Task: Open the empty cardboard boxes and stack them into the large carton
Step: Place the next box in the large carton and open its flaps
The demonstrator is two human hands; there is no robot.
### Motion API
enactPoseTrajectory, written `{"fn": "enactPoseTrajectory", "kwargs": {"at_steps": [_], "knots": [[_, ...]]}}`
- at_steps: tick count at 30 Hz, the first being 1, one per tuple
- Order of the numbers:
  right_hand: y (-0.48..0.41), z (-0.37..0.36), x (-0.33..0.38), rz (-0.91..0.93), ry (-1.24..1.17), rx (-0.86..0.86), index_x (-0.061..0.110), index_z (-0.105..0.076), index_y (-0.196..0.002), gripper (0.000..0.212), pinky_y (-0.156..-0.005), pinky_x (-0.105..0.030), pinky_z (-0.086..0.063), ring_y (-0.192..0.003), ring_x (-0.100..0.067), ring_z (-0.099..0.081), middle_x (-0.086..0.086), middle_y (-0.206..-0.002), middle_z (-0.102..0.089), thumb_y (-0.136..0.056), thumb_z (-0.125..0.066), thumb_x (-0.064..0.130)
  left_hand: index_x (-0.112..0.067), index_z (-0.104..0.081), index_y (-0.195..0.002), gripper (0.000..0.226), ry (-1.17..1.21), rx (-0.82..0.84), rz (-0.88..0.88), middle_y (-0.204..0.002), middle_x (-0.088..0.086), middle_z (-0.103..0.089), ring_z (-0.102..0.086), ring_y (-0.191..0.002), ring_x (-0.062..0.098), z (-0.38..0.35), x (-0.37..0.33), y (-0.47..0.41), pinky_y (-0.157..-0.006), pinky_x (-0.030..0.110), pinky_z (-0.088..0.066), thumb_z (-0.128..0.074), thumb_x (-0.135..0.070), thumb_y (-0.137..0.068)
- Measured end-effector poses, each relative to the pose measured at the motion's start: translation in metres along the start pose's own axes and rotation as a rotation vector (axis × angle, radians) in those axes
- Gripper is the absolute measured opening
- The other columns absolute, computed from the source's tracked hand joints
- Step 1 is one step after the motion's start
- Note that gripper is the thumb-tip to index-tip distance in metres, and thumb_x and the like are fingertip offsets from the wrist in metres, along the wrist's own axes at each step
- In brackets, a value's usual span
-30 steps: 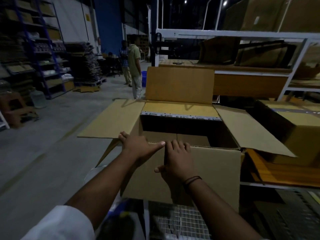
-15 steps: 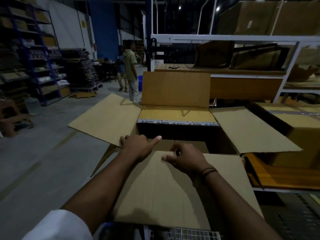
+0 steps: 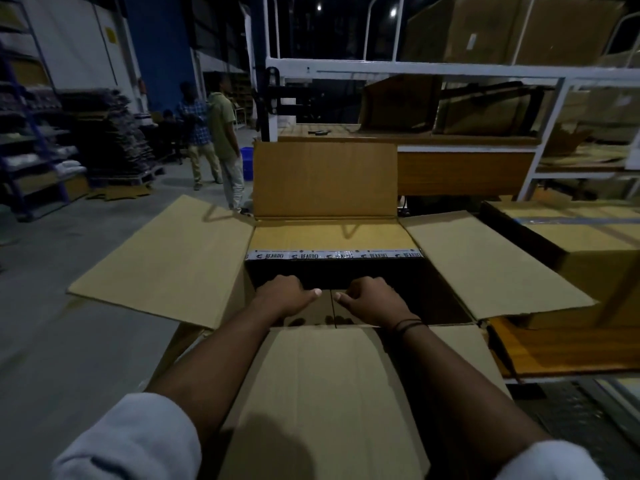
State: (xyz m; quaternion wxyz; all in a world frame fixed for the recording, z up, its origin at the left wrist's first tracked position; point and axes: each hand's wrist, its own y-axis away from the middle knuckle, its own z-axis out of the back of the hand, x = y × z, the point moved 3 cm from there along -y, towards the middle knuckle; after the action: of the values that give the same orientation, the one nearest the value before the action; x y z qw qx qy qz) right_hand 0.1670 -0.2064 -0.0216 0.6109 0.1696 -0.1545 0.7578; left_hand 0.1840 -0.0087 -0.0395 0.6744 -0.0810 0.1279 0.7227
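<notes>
A large brown carton (image 3: 173,261) stands right in front of me with all its top flaps folded outward; the near flap (image 3: 329,393) lies toward me under my forearms. Printed tape (image 3: 332,255) runs along the far inner flap. My left hand (image 3: 284,294) and right hand (image 3: 374,299) reach into the opening side by side, thumbs pointing at each other. Their fingers curl over the far edge of a brown cardboard piece (image 3: 327,308) with a centre seam, low inside the carton. I cannot tell whether that piece is a smaller box. Beyond it the interior is dark.
A closed taped box (image 3: 581,237) sits on a wooden shelf (image 3: 554,351) at the right. A white metal rack (image 3: 450,69) with more cartons rises behind. Two people (image 3: 221,133) stand on the concrete floor at the back left, near blue shelving (image 3: 31,150).
The near flap has come down from upright and now lies toward me. Both hands have moved from its edge forward into the carton's opening.
</notes>
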Motion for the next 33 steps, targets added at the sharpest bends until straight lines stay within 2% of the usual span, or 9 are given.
{"fn": "enactPoseTrajectory", "kwargs": {"at_steps": [3, 7, 11, 13, 16, 20, 27, 31, 33], "knots": [[-0.025, -0.004, -0.007, -0.014, 0.060, 0.047, 0.018, -0.069, -0.112, 0.034, -0.088, -0.037, -0.058, -0.093, -0.014, -0.066, -0.001, -0.106, -0.071, -0.098, -0.063, 0.048, -0.018, -0.071, -0.117, 0.061, 0.000, 0.009, -0.058, -0.102, -0.001, -0.070, -0.067, -0.089, 0.016, 0.004, -0.002, -0.018, -0.084, 0.040, -0.059, -0.051, -0.071, -0.093], [-0.052, -0.006, -0.010, -0.040, 0.173, 0.087, 0.020, -0.060, -0.134, 0.046, -0.099, -0.040, -0.054, -0.116, -0.020, -0.060, -0.003, -0.132, -0.062, -0.095, -0.067, 0.044, -0.018, -0.059, -0.138, 0.066, -0.040, -0.047, -0.144, -0.129, 0.004, -0.064, -0.063, -0.112, 0.021, 0.015, -0.008, -0.032, -0.089, 0.039, -0.055, -0.055, -0.066, -0.094], [-0.079, 0.014, 0.001, -0.010, 0.248, -0.038, 0.020, -0.045, -0.149, 0.064, -0.106, -0.048, -0.050, -0.134, -0.028, -0.049, -0.007, -0.152, -0.047, -0.094, -0.065, 0.047, -0.019, -0.055, -0.140, 0.063, -0.045, -0.161, -0.202, -0.132, 0.006, -0.062, -0.056, -0.123, 0.026, 0.033, -0.017, -0.041, -0.096, 0.044, -0.053, -0.056, -0.062, -0.094], [-0.093, 0.030, 0.008, 0.005, 0.214, -0.141, 0.019, -0.036, -0.155, 0.069, -0.108, -0.049, -0.048, -0.140, -0.029, -0.044, -0.009, -0.157, -0.041, -0.096, -0.063, 0.044, -0.020, -0.051, -0.146, 0.065, -0.047, -0.275, -0.245, -0.145, 0.008, -0.053, -0.044, -0.137, 0.029, 0.049, -0.024, -0.044, -0.105, 0.045, -0.048, -0.056, -0.060, -0.095], [-0.119, 0.056, 0.019, 0.048, 0.196, -0.280, 0.020, -0.026, -0.160, 0.074, -0.113, -0.048, -0.044, -0.145, -0.028, -0.038, -0.009, -0.162, -0.034, -0.098, -0.062, 0.040, -0.025, -0.038, -0.156, 0.068, -0.107, -0.361, -0.329, -0.168, 0.008, -0.024, -0.020, -0.154, 0.034, 0.075, -0.032, -0.057, -0.120, 0.050, -0.030, -0.055, -0.058, -0.098], [-0.163, 0.083, 0.023, 0.048, 0.166, -0.302, 0.021, -0.019, -0.162, 0.074, -0.118, -0.047, -0.038, -0.149, -0.028, -0.032, -0.010, -0.165, -0.029, -0.101, -0.059, 0.035, -0.028, -0.031, -0.158, 0.069, -0.233, -0.367, -0.365, -0.172, 0.007, -0.011, -0.011, -0.157, 0.034, 0.107, -0.037, -0.098, -0.124, 0.050, -0.020, -0.054, -0.054, -0.099], [-0.252, 0.093, 0.016, 0.116, 0.231, -0.240, 0.020, -0.017, -0.163, 0.083, -0.121, -0.050, -0.031, -0.153, -0.033, -0.023, -0.009, -0.169, -0.018, -0.097, -0.063, 0.039, -0.026, -0.030, -0.159, 0.070, -0.267, -0.329, -0.283, -0.171, 0.010, -0.015, -0.011, -0.156, 0.037, 0.131, -0.041, -0.189, -0.125, 0.052, -0.018, -0.057, -0.050, -0.099], [-0.292, 0.077, 0.004, 0.124, 0.312, -0.137, 0.019, -0.010, -0.164, 0.092, -0.123, -0.054, -0.026, -0.156, -0.038, -0.012, -0.008, -0.172, -0.005, -0.094, -0.067, 0.036, -0.027, -0.011, -0.164, 0.081, -0.338, -0.207, -0.253, -0.173, 0.009, -0.002, 0.000, -0.157, 0.040, 0.109, -0.037, -0.236, -0.127, 0.053, -0.010, -0.055, -0.049, -0.100], [-0.304, 0.064, -0.003, 0.125, 0.351, -0.092, 0.018, -0.010, -0.164, 0.093, -0.122, -0.054, -0.025, -0.155, -0.040, -0.010, -0.008, -0.172, -0.004, -0.094, -0.067, 0.036, -0.027, 0.001, -0.165, 0.088, -0.412, -0.140, -0.239, -0.172, 0.009, 0.008, 0.006, -0.156, 0.042, 0.095, -0.032, -0.251, -0.127, 0.054, -0.006, -0.055, -0.051, -0.100]]}}
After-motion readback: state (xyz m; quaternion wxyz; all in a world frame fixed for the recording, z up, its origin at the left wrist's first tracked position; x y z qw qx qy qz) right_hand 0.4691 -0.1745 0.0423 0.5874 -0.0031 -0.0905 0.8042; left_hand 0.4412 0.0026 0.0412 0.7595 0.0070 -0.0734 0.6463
